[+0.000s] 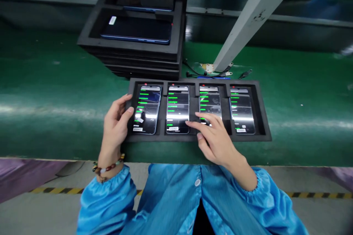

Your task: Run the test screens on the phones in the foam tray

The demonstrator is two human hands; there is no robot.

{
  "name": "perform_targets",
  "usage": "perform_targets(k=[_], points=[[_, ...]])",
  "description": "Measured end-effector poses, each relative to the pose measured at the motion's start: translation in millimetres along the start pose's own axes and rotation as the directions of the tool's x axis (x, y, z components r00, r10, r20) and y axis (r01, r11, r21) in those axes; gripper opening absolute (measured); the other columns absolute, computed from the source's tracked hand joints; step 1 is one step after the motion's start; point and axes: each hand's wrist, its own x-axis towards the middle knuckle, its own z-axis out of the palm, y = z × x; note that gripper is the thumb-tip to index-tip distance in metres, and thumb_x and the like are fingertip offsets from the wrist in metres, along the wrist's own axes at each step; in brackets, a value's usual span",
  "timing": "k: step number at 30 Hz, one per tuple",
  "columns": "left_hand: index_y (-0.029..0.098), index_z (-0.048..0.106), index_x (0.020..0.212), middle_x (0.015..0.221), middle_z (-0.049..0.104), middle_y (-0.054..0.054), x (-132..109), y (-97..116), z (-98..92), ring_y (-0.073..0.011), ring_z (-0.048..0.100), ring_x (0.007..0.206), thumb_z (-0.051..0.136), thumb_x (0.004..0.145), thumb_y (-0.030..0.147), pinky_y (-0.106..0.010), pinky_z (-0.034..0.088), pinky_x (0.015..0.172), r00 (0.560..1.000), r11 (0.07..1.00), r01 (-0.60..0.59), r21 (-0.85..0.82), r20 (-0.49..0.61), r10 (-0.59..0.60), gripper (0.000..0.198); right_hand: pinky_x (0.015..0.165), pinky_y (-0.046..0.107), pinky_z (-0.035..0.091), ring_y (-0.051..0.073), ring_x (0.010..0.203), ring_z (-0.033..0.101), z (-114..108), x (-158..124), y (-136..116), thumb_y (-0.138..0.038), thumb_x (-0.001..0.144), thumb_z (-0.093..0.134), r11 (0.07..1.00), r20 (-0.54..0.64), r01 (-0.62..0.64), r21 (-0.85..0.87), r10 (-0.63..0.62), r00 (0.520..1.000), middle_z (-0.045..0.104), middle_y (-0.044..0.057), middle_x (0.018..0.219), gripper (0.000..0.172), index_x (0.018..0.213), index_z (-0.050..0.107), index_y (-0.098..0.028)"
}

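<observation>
A black foam tray (197, 137) lies before me with several smartphones side by side in its compartments, their screens lit with green-marked lines. My left hand (116, 123) grips the tray's left end, thumb on the rim, next to the leftmost smartphone (149, 115). With fingers apart, my right hand (213, 137) reaches over the tray; its index fingertip is at the lower right edge of the second smartphone (178, 114). That hand partly covers the third smartphone (210, 99). At the right end sits another smartphone (242, 110), a white label near its bottom.
A stack of black foam trays (143, 53) stands behind on the green table (309, 117), a dark-screened phone (138, 29) in its top one. A grey metal post (248, 25) rises behind my tray, with cables (198, 73) around its foot.
</observation>
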Motion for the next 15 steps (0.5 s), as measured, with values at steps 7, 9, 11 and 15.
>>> perform_targets(k=[7,9,11,15], points=[[0.031,0.078,0.139,0.165,0.066,-0.005,-0.8,-7.8,-3.0,-0.0282,0.06,0.156,0.08,0.098,0.046,-0.052,0.038,0.141,1.0,1.0,-0.008,-0.016,0.024,0.008,0.043,0.131,0.062,0.038,0.035,0.16,0.051,19.7,29.7,-9.5,-0.015,0.11,0.046,0.993,0.072,-0.113,-0.045,0.116,0.991,0.082,0.011,0.135,0.048,0.155,0.061,-0.017],[0.031,0.078,0.139,0.165,0.066,-0.005,-1.1,-9.3,-3.7,-0.029,0.058,0.158,0.08,0.098,0.045,-0.053,0.036,0.142,1.0,1.0,-0.01,-0.019,0.028,0.01,0.044,0.13,0.062,0.038,0.035,0.161,0.05,18.7,29.6,-8.1,-0.016,0.11,0.045,0.992,0.073,-0.118,-0.05,0.122,0.99,0.081,0.011,0.138,0.049,0.157,0.059,-0.017],[0.031,0.077,0.141,0.166,0.065,-0.005,-1.4,-10.5,-4.6,-0.0298,0.057,0.159,0.079,0.098,0.046,-0.054,0.036,0.143,0.999,1.0,-0.007,-0.022,0.035,0.008,0.045,0.128,0.061,0.041,0.034,0.16,0.052,17.1,27.5,-6.9,-0.016,0.109,0.045,0.996,0.067,-0.085,-0.033,0.087,0.994,0.079,0.012,0.142,0.049,0.156,0.061,-0.019],[0.031,0.074,0.145,0.171,0.06,-0.006,-2.5,-11.7,-7.2,-0.031,0.057,0.158,0.079,0.098,0.049,-0.056,0.038,0.141,0.997,0.999,0.021,-0.026,0.081,-0.019,0.051,0.125,0.06,0.045,0.031,0.155,0.057,15.5,22.6,-5.3,-0.015,0.108,0.046,1.0,0.063,0.018,0.019,-0.019,0.998,0.08,0.012,0.138,0.047,0.149,0.067,-0.022]])
